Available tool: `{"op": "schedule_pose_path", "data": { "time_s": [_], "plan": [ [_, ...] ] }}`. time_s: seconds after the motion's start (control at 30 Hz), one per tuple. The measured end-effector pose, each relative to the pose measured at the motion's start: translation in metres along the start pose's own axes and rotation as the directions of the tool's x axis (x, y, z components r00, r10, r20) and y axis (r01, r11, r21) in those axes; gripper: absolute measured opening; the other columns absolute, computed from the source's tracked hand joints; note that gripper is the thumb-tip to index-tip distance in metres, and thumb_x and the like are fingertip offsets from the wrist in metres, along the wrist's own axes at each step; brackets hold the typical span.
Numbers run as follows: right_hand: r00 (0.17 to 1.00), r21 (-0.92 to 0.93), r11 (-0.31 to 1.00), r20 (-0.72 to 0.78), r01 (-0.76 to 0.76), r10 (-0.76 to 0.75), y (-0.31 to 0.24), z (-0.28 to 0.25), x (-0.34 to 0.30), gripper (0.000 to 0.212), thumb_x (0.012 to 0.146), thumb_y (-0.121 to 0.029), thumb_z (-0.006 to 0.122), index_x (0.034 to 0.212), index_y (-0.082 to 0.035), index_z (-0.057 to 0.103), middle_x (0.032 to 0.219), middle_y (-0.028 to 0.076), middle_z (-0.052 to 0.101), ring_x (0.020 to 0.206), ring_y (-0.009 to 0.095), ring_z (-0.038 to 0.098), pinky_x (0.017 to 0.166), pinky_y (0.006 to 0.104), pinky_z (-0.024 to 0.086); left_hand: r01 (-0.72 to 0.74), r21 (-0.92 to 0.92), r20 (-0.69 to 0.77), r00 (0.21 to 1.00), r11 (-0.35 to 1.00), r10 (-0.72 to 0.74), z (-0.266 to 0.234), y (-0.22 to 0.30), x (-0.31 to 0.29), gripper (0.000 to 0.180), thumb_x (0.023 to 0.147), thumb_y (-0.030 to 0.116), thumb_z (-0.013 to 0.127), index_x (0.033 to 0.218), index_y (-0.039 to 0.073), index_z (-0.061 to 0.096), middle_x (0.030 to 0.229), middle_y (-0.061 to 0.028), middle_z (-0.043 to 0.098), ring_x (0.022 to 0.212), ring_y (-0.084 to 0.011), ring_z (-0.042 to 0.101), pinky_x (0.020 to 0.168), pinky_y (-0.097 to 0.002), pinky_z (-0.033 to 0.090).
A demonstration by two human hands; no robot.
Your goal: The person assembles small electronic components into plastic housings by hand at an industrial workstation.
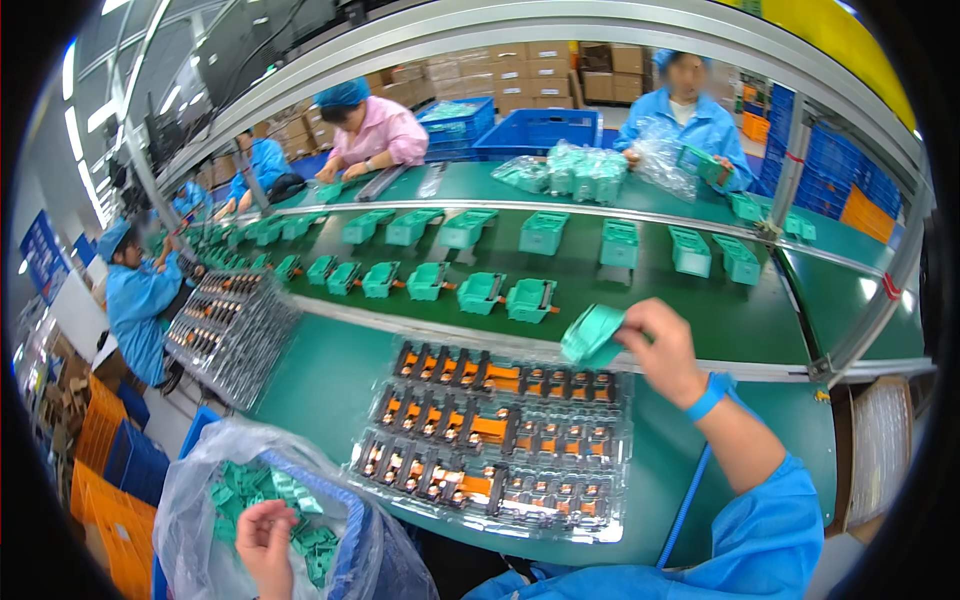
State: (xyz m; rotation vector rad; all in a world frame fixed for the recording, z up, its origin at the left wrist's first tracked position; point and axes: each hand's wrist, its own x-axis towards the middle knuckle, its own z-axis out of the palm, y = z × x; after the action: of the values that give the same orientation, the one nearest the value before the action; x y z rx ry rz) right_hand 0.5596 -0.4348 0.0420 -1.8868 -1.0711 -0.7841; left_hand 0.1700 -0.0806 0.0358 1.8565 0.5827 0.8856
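Note:
My right hand (pixel 660 345), with a blue band round its wrist, pinches a light green plastic housing (pixel 592 337) over the near edge of the conveyor belt. The housing is slightly blurred. Just below it, on the green table, lies a clear plastic tray (pixel 615 515) with rows of black and orange parts (pixel 490 428) bearing coppery pieces. My left hand (pixel 265 540) hangs above a bin lined with a clear bag (pixel 190 495). Its fingers are loosely curled and apart, and nothing shows in them. Loose green plastic pieces (pixel 245 485) fill the bag.
Two rows of green housings stand on the conveyor belt (pixel 570 265); the nearer ones (pixel 428 281) have black and orange parts. Stacked trays (pixel 235 335) rise at left. A metal frame post (pixel 870 310) and open carton (pixel 880 455) stand at right. Several co-workers sit along the line.

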Motion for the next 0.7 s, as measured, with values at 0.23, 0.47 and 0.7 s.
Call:
{"op": "schedule_pose_path", "data": {
  "time_s": [0.23, 0.47, 0.7],
  "plan": [
    [0.413, 0.317, 0.3, 0.396, -0.9, 0.82, 0.105, 0.041, 0.011, 0.017, 0.074, -0.008, 0.068, 0.069, -0.003, 0.053, 0.065, 0.004, 0.051, 0.057, 0.015, 0.053, 0.051, 0.0363, 0.053, 0.446, 0.045, -0.406, 0.826, 0.894, -0.392, -0.129, -0.051, -0.061, 0.024, 0.082, 0.003, 0.055, 0.105, 0.002, 0.051, 0.098, -0.0077, 0.059, 0.083, -0.0145, 0.059, 0.066, -0.0266, 0.052],
    [0.279, 0.23, 0.195, 0.432, -0.954, 0.858, 0.157, 0.065, -0.005, 0.02, 0.074, -0.012, 0.065, 0.062, -0.006, 0.05, 0.056, 0.002, 0.045, 0.044, 0.013, 0.046, 0.04, 0.0302, 0.047, 0.625, 0.483, -0.286, 0.774, 0.613, -0.564, -0.206, -0.084, -0.104, 0.034, 0.08, 0.017, 0.064, 0.108, -0.002, 0.059, 0.096, -0.0135, 0.064, 0.08, -0.0175, 0.063, 0.063, -0.0287, 0.052],
    [0.5, 0.034, 0.517, 0.32, -0.855, 0.805, 0.104, 0.041, 0.008, 0.019, 0.088, -0.032, 0.053, 0.091, -0.014, 0.053, 0.078, -0.005, 0.049, 0.06, 0.005, 0.046, 0.042, 0.0203, 0.038, 0.628, 0.385, -0.342, 0.778, 0.677, -0.527, -0.226, -0.129, -0.054, 0.044, 0.078, 0.023, 0.066, 0.115, 0.001, 0.056, 0.098, -0.0134, 0.064, 0.078, -0.0214, 0.065, 0.069, -0.0333, 0.053]
  ]
}}
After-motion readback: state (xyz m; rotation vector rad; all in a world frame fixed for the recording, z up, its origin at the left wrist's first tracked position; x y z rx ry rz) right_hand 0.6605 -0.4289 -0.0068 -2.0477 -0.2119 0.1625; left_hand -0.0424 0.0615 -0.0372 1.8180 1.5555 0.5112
